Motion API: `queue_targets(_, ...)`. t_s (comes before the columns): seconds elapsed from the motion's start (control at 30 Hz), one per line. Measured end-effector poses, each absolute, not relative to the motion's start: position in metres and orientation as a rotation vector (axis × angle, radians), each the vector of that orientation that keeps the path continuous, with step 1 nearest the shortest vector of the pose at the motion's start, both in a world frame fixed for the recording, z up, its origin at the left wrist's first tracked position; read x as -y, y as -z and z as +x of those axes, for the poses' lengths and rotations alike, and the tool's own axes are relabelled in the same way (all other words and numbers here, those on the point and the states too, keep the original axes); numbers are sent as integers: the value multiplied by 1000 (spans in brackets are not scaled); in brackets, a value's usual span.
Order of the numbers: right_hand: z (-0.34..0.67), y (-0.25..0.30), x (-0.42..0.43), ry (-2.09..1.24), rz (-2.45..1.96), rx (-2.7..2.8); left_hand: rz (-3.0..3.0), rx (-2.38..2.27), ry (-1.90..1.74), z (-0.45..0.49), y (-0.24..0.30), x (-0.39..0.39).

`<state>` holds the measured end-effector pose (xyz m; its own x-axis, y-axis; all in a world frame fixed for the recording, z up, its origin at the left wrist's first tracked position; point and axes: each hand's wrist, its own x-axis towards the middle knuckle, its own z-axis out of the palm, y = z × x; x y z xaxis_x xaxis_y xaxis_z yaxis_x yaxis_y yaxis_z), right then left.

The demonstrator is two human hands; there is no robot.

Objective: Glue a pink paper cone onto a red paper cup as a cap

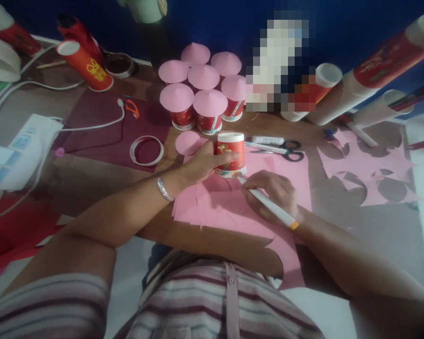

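Blocked straight ahead by pink-topped cups [203,77], packed tight just beyond the held red cup [229,149]! Hindered to its right by scissors [297,157]; fenced farther out by a long leaning tube [378,73]. Flatter going, right, over the cut pink paper [371,162]. Passable along the front of the bench [212,241], between the forearms [127,202]. Low, leftward, over the maroon sheet [109,148], but crossed by white cable [99,127].

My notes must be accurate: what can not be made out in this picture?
All in the head view:
Most fingertips of the left hand: hidden behind the held cup.
White pen in the right hand: tip too small to tell if it touches the pink paper.
Thing beside the pink cones: covered by pixel blocks.
White box-like thing: cut off by left edge.
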<state>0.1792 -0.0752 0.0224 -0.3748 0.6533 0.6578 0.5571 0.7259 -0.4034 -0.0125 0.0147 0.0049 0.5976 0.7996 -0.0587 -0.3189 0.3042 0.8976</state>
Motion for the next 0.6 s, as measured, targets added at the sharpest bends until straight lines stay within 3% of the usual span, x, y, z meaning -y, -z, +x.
queue_targets(0.6,178,-19,73,-100,-870,2093,1034,-545,-788,-14,1,-16)
